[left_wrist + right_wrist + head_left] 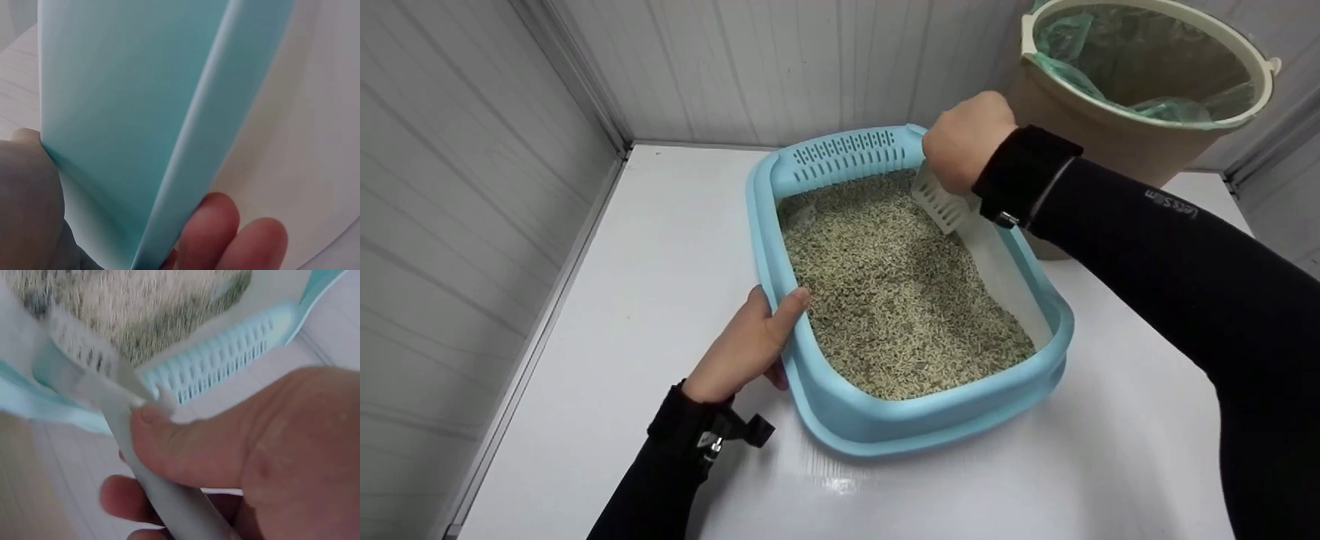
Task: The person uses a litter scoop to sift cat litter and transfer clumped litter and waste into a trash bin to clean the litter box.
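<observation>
A light-blue litter box [945, 420] filled with pellet litter [900, 300] stands on the white table. My left hand [750, 341] grips its left rim, thumb over the top; in the left wrist view, fingertips [211, 225] curl beneath the rim's outer edge [191, 135]. At the far right corner of the box my right hand [971, 142] holds a pale slotted litter scoop [937, 202] by its handle. The scoop's slotted head is at the inner right wall, over the litter's edge. In the right wrist view the thumb lies along the scoop handle [146, 467], fingers wrapped below.
Behind the box on the right stands a beige bucket [1095, 127] lined with a green plastic bag [1080, 75]. Corrugated pale walls [780, 67] border the white table [660, 247] at the back and left. The box's far end has a raised, perforated panel [847, 154].
</observation>
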A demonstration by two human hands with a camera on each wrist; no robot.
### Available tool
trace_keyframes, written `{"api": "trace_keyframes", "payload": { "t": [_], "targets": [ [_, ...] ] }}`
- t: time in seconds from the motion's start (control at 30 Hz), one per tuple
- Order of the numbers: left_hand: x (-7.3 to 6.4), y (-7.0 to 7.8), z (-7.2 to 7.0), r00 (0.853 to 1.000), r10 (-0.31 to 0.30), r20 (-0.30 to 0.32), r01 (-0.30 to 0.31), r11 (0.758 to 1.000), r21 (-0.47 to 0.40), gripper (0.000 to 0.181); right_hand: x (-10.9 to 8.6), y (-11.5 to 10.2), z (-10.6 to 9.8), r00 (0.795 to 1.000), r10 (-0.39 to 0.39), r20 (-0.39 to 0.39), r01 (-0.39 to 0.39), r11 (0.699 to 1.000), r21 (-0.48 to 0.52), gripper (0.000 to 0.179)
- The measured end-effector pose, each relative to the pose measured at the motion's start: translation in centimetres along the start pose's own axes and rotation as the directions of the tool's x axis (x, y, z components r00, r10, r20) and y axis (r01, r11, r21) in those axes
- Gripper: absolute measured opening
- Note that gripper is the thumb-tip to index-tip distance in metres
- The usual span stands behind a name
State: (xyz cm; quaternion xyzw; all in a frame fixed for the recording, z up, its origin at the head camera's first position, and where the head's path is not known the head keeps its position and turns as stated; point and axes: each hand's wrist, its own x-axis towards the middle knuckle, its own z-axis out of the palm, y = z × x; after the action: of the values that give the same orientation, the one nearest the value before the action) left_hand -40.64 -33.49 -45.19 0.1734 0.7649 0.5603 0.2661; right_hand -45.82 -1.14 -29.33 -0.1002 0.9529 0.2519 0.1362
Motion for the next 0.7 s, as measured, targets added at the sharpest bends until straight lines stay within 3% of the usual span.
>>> {"api": "trace_keyframes", "payload": {
  "t": [0.1,0.2,0.3,0.43,0.53,0.7],
  "targets": [
    [-0.1,0.0,0.4,1.000,-0.013,-0.006,0.013,1.000,0.004,0.071,0.6,-0.6,-0.1,0.998,0.032,0.046,-0.028,0.996,-0.088,0.046],
    [-0.2,0.1,0.7,1.000,-0.025,-0.005,0.025,1.000,0.009,0.078,1.1,-1.3,0.4,0.990,0.061,0.127,-0.039,0.984,-0.173,0.043],
    [-0.1,0.2,1.0,0.999,-0.035,-0.004,0.035,0.999,0.015,0.085,1.5,-0.7,1.5,0.988,0.044,0.146,-0.017,0.984,-0.178,0.036],
    [0.0,0.4,1.1,0.999,-0.047,-0.014,0.047,0.999,0.027,0.090,2.1,1.7,3.5,0.999,-0.041,0.029,0.043,0.995,-0.094,0.043],
    [0.0,0.5,1.1,0.999,-0.036,-0.011,0.036,0.999,0.029,0.088,2.5,3.2,4.7,0.994,-0.092,-0.057,0.091,0.996,-0.015,0.045],
    [0.1,0.6,1.3,1.000,-0.026,-0.006,0.026,0.999,0.032,0.087,2.8,4.2,5.6,0.986,-0.131,-0.101,0.142,0.983,0.119,0.039]
  ]
}}
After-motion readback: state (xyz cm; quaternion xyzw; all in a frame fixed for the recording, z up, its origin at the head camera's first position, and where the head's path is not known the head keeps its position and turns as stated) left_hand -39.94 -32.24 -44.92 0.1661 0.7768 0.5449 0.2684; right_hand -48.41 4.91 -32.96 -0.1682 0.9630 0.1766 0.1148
